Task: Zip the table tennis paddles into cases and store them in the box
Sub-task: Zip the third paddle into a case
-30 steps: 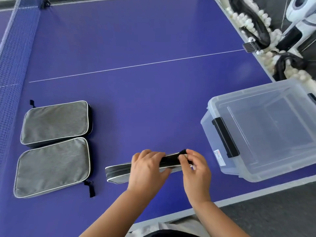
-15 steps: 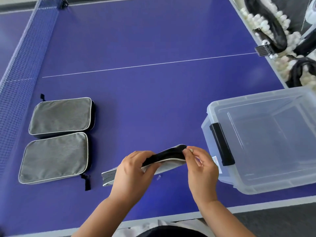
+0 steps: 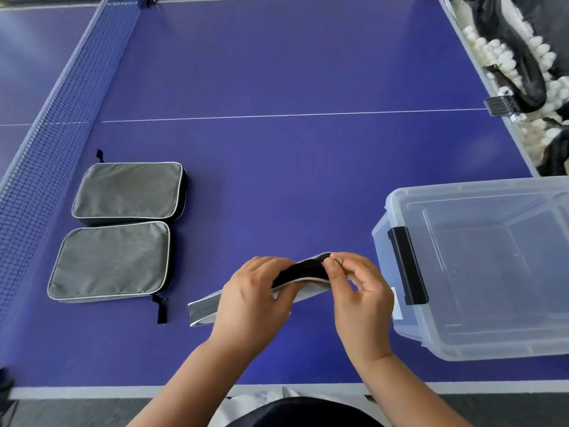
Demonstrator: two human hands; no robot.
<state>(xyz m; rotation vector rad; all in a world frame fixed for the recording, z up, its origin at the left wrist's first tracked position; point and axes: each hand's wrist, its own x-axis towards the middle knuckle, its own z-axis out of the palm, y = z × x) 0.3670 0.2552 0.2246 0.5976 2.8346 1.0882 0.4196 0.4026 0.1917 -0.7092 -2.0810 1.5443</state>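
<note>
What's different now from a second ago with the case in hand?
The case in both hands has come up at its right end off the table; a second ago it stood on edge there. The left hand still grips its middle, the right hand still pinches its right end. The two flat cases and the box lie as before.

Three grey fabric zip cases: two lying flat (image 3: 127,190) (image 3: 109,261), one held (image 3: 206,306); one clear plastic box (image 3: 400,322).

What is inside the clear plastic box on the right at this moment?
The clear plastic box shows only its own bare bottom through the open top; no grey case lies in it. Its far right part is cut off by the frame edge, so that part stays unknown.
</note>
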